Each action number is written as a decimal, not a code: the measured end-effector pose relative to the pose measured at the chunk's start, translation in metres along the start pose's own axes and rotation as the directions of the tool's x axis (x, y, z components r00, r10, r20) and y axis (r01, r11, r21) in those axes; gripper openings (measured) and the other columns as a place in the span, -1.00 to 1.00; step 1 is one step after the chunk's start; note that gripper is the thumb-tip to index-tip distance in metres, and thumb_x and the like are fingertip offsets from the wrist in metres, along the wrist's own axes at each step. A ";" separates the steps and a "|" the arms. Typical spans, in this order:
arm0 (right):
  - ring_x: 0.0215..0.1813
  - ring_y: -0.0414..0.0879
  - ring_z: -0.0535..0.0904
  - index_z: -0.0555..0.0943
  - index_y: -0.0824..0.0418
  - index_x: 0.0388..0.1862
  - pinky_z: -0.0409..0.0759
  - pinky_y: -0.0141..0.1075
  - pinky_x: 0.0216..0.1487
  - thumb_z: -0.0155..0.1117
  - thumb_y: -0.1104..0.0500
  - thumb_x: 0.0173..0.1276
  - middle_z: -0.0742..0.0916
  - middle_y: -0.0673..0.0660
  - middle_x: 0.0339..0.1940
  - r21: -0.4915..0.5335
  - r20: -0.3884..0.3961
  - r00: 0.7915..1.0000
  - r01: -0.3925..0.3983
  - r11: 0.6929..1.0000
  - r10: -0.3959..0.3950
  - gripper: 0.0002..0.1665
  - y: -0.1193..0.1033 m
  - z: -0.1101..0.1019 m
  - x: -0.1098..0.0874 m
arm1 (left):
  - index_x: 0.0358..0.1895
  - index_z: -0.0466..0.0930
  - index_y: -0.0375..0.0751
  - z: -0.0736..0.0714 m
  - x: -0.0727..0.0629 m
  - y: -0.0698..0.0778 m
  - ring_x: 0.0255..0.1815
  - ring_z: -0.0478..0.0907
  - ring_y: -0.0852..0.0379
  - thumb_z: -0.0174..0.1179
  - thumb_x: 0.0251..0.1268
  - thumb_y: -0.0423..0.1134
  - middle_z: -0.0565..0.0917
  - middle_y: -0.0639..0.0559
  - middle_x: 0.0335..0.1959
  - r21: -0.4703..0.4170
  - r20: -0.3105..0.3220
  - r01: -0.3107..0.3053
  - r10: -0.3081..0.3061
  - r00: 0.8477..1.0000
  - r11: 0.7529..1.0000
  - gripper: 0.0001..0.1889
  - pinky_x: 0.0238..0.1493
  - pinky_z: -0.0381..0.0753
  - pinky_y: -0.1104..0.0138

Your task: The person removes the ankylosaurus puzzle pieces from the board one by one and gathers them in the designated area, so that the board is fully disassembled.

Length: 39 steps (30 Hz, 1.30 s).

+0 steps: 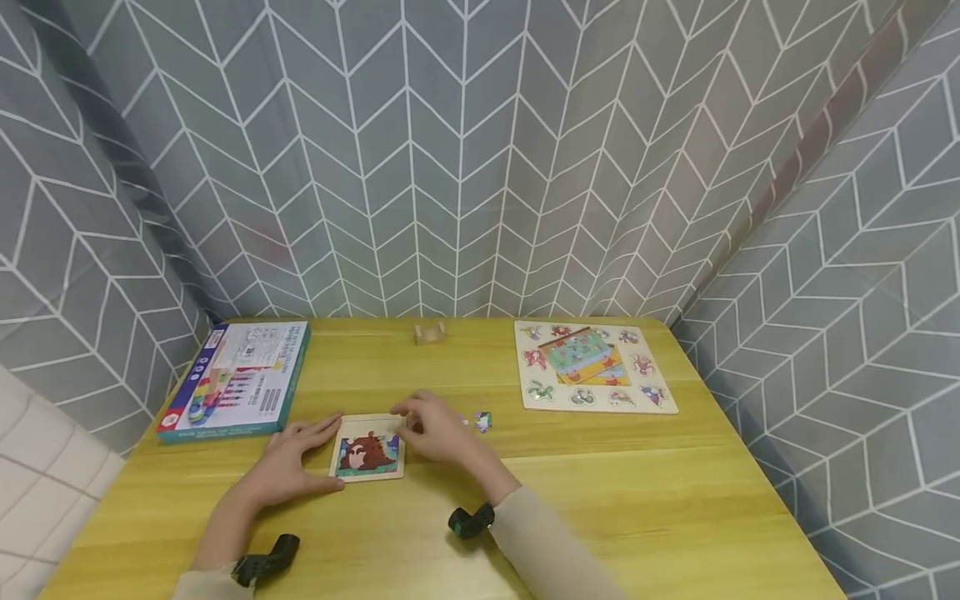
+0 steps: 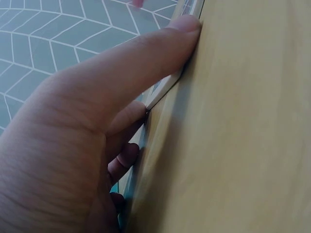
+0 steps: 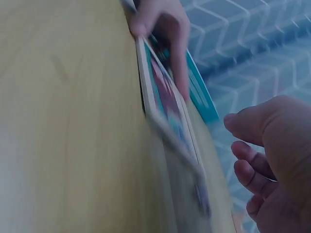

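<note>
A small wooden-framed jigsaw puzzle (image 1: 368, 455) lies on the table, showing a brown-red animal on a teal and purple ground; the upper part of its tray is bare wood. The left hand (image 1: 296, 458) holds the frame along its left side, thumb at the near corner and index finger at the far one. Over the right edge hovers the right hand (image 1: 437, 429), its fingers loosely bent with nothing between them in the right wrist view. Just right of that hand is a loose purple and green puzzle piece (image 1: 483, 422); a dark bit shows beneath its palm.
A flat teal-edged box (image 1: 238, 379) lies at the back left. Toward the back stands a small wooden bracket-shaped block (image 1: 430, 333). At the right, a wooden board (image 1: 598, 398) with animal pictures carries colourful cards (image 1: 583, 357). Patterned curtains hang around the table.
</note>
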State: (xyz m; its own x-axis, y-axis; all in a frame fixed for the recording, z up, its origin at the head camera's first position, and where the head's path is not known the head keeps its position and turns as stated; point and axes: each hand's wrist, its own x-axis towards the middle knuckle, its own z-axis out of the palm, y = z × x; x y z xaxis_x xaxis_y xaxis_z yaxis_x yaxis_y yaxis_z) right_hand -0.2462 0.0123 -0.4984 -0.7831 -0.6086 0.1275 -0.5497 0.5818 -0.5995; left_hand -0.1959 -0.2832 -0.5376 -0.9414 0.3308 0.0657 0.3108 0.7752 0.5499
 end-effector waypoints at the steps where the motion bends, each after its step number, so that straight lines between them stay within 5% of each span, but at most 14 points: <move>1: -0.03 -0.23 0.64 0.71 0.18 0.28 0.59 -0.48 -0.05 0.36 0.15 0.56 0.71 0.08 0.13 -0.023 0.022 1.000 0.012 1.000 -0.012 -0.63 -0.007 0.004 0.005 | 0.64 0.33 -0.07 0.000 0.000 0.000 0.36 0.34 -0.23 0.58 0.00 0.33 0.46 -0.16 0.56 -0.002 -0.004 0.001 -0.001 1.000 1.000 0.13 0.15 0.23 -0.09; 9: -0.01 -0.25 0.68 0.72 0.21 0.27 0.57 -0.53 -0.03 0.35 0.17 0.56 0.73 0.10 0.11 -0.105 0.145 0.987 0.083 0.991 -0.067 -0.63 -0.035 0.026 0.032 | 0.65 0.32 -0.05 -0.001 -0.001 0.002 0.30 0.37 -0.20 0.57 0.01 0.33 0.51 -0.18 0.52 -0.005 -0.010 -0.008 0.008 1.000 1.000 0.13 0.07 0.26 -0.01; 17: -0.20 -0.31 0.49 0.75 0.18 0.25 0.49 -0.53 -0.12 0.34 0.15 0.57 0.71 0.06 0.01 -0.125 0.149 0.988 0.056 0.991 -0.037 -0.66 -0.028 0.041 0.033 | 0.64 0.34 -0.09 -0.001 0.000 0.001 0.33 0.35 -0.21 0.58 0.01 0.32 0.49 -0.17 0.54 -0.009 -0.010 -0.008 0.008 1.000 1.000 0.12 0.11 0.25 -0.03; 39: -0.13 -0.29 0.47 0.74 0.13 0.19 0.49 -0.50 -0.05 0.24 0.35 0.51 0.66 0.02 -0.01 -0.046 0.172 0.985 0.021 0.999 -0.013 -0.64 -0.024 0.044 0.033 | 0.63 0.35 -0.10 0.000 0.000 0.000 0.38 0.33 -0.23 0.58 0.01 0.31 0.44 -0.14 0.58 -0.025 -0.012 -0.012 0.011 1.000 1.000 0.11 0.17 0.21 -0.10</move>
State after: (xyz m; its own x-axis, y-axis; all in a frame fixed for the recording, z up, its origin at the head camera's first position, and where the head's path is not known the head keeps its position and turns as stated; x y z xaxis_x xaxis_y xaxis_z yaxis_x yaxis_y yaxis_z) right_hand -0.2462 -0.0454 -0.5147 -0.7142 -0.6999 -0.0029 -0.5788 0.5930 -0.5598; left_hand -0.1957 -0.2838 -0.5376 -0.9392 0.3334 0.0817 0.3185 0.7575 0.5699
